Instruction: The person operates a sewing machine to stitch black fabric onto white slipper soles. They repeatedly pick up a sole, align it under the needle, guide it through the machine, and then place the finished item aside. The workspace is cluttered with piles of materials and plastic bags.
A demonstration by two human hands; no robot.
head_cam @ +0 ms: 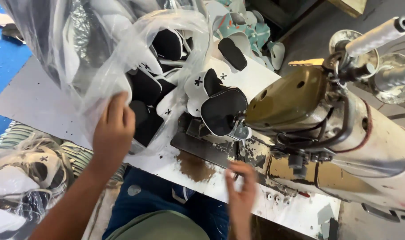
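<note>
My left hand grips the edge of a clear plastic bag that lies on the white table and holds several black and white cut pieces. My right hand hovers blurred at the table's front edge, fingers curled, just below the sewing machine's base; nothing shows in it. A black piece with white trim sits under the presser foot of the worn industrial sewing machine. More white pieces with black cross marks lie beside it.
The white table has chipped paint and a brown worn patch. Teal and white pieces pile at the far side. Another plastic bag of pieces sits low on the left. Thread spool pins stick up on the right.
</note>
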